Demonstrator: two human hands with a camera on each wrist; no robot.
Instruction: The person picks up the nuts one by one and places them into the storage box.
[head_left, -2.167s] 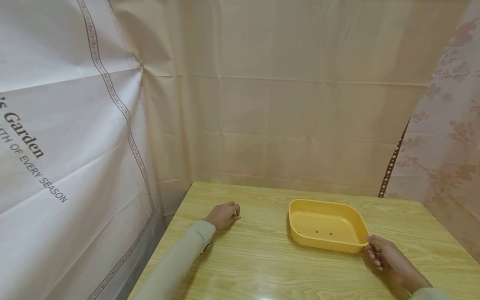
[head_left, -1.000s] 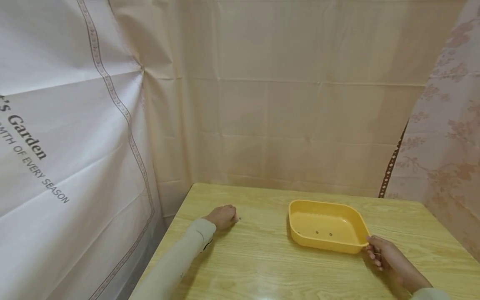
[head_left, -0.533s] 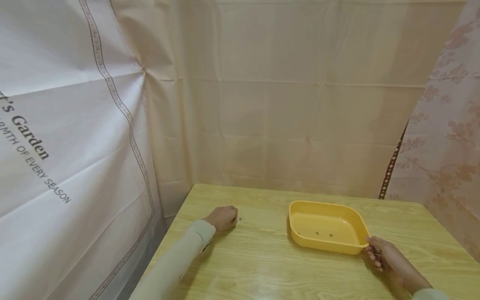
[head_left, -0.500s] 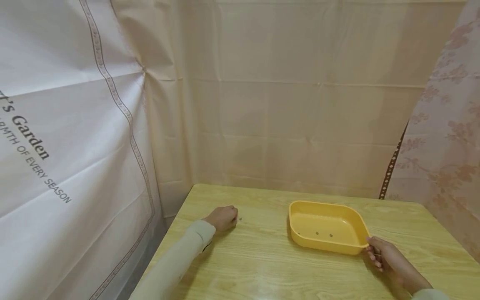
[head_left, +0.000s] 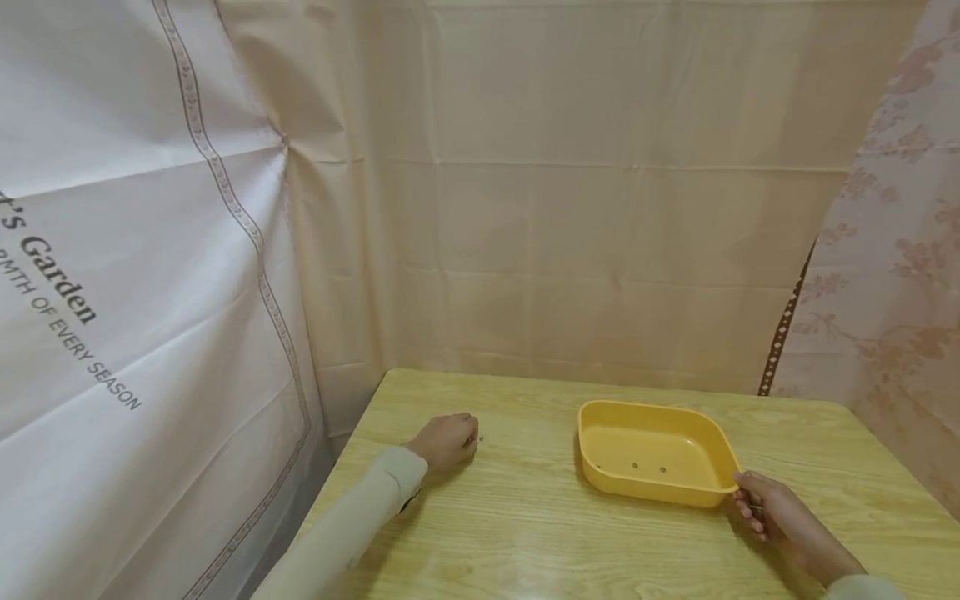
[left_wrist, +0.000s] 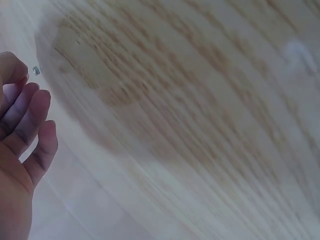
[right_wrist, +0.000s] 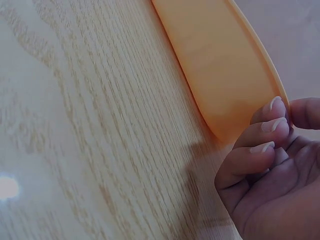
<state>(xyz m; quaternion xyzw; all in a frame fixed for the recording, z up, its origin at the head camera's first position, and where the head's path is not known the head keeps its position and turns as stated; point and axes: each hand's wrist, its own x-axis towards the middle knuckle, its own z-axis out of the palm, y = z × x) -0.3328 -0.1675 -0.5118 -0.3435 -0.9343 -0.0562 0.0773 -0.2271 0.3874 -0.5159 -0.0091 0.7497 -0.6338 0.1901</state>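
My left hand [head_left: 447,442] rests low over the left part of the table, its fingers loosely curled. Just beyond its fingertips lies a tiny metal piece [head_left: 482,438], which looks like a nut. In the left wrist view a small gap separates the nut [left_wrist: 36,70] from the fingers [left_wrist: 22,112]; nothing shows in their grasp. A shallow yellow plastic tray [head_left: 652,490] stands at right with three similar small nuts [head_left: 635,466] on its floor. My right hand [head_left: 780,517] pinches the tray's near right corner rim. The right wrist view shows thumb and fingers on that rim [right_wrist: 280,82].
The wood-grain table [head_left: 517,517] extends between both hands and in front of the tray. A beige cloth [head_left: 570,250] hangs behind it. Printed white cloth [head_left: 150,317] hangs at left and flowered cloth [head_left: 892,292] at right.
Earlier the left fingers were lifted more, with a tiny dark thing at their tips. Since then the fingers have lowered and curled, and the nut lies beside them. Right hand and tray stay put.
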